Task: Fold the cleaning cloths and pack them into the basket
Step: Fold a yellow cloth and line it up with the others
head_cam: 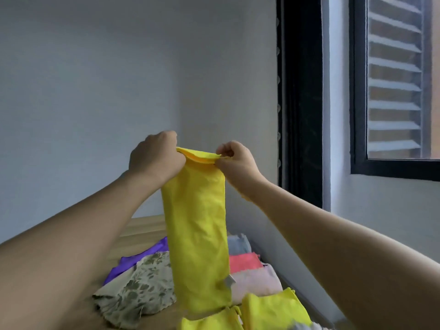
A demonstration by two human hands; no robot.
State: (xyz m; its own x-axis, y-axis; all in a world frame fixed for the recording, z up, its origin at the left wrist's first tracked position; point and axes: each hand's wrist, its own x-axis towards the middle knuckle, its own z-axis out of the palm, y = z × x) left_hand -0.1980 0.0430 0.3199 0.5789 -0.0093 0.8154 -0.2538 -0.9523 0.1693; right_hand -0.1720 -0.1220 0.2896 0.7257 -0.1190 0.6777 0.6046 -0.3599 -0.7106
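Item: yellow cloth [197,225], hanging as a long doubled strip, raised above the desk [145,231]. Left hand [156,156] and right hand [234,160] are each pinching a top corner, fingers curled tight on the fabric. Handling, as judged: light, limp, creasing easily (likely non-slip microfibre); corners are offering the best hold. Below are lying a floral cloth [140,289], purple cloth [140,258], pink cloth [245,260]. No basket is showing.

No text, brand, number or sign can be read anywhere. The small grey tag [230,281] at the five o'clock corner of the hanging yellow cloth [198,232] is too blurred to read.
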